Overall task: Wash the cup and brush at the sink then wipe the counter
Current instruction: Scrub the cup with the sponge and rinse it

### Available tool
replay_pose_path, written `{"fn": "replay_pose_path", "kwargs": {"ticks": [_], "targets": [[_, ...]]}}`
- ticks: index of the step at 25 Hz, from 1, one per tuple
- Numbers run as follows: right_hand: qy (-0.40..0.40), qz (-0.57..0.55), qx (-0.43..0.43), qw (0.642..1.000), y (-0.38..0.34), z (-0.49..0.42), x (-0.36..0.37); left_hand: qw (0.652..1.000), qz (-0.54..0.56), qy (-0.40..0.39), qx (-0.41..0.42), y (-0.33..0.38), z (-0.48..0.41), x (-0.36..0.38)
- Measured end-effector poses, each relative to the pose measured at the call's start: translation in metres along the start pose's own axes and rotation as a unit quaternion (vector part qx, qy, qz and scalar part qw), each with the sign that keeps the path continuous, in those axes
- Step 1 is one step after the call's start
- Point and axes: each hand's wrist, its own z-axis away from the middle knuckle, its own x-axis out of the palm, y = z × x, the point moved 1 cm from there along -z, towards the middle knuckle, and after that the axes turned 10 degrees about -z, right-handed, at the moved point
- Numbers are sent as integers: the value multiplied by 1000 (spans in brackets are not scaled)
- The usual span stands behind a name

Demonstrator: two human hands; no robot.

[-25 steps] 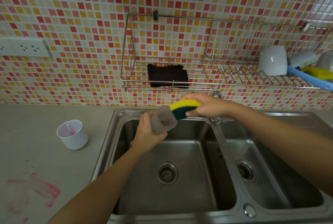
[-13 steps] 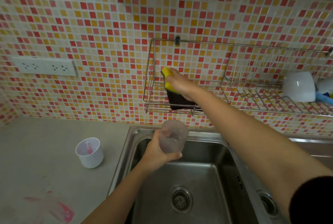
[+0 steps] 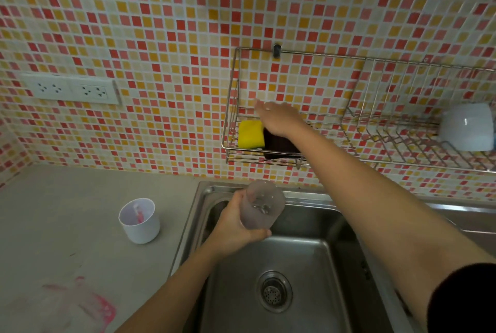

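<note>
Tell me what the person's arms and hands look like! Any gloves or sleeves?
No gloves! The left hand and the right hand are both bare, with no rings or watch showing. Both forearms are bare too. The only clothing in view is a black sleeve on the right upper arm, at the picture's corner.
</note>
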Motion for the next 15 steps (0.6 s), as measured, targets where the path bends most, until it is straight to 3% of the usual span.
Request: {"fn": "replay_pose_path", "kwargs": {"ticks": [2,5,10,12,15], "targets": [[125,-90,-29,988,28,18,-24,999,19,-28,12,10,-5,19],[287,-173,-58,940,86,69,-42,996,58,-62,21,20,-12,56],[479,-239,-35,844,204,148,-29,992,93,-89,-18,17,-21,124],[507,-247,-7,826,252,171,-9,991,87,-97,-35,14,-25,150],[392,-218,134,884,325,175,34,990,74,-100,-62,14,-34,178]]}}
